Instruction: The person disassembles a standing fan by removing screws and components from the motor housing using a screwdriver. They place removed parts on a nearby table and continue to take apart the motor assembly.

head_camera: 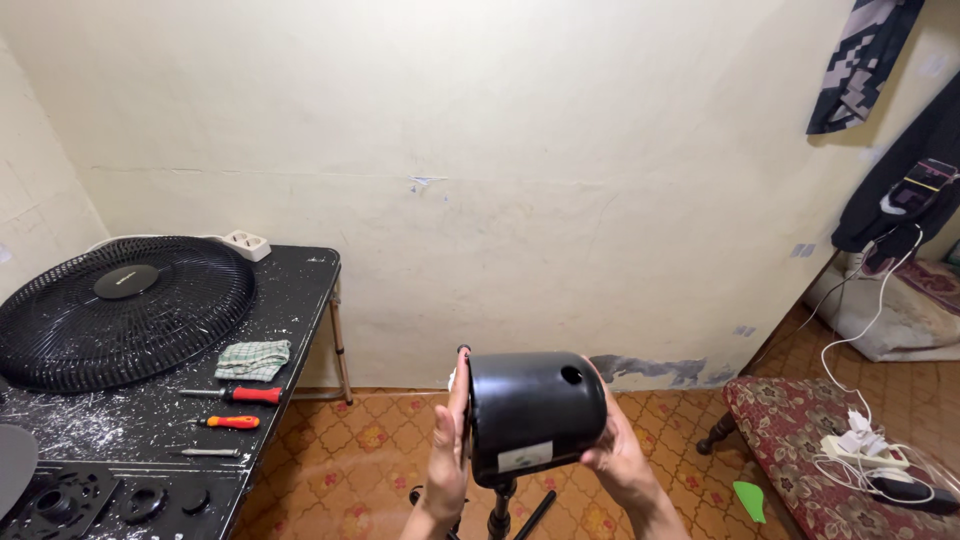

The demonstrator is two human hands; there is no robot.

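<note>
Head view looks down on two bare hands that clasp a black, drum-shaped motor housing (536,415) low in the middle of the frame, above the patterned orange floor (340,450). The left hand (447,455) lies flat against the housing's left end, fingers straight up and thumb pressed to the rim; the right hand (615,450) cups the right end from behind and below, so both are closed on the housing and neither is free. The housing lies on its side, with a round hole near its upper right and a pale label on its lower face, and it sits atop a thin black stand pole (501,510) that runs down out of the frame. To the left, well apart from the hands, stands a black tabletop (290,300) flecked with white. On it lies a round black fan grille (120,305), with a white power strip (246,243) at the far edge beside it. Nearer the front lie a folded checked cloth (254,360), a red-handled screwdriver (236,395), an orange-handled screwdriver (226,422) and a slim grey tool (210,453), one below the other. Black plastic parts (70,495) rest at the near corner. At the right, a floral mattress (830,450) carries tangled white cables (860,440), and dark clothes (905,190) hang on the wall.
</note>
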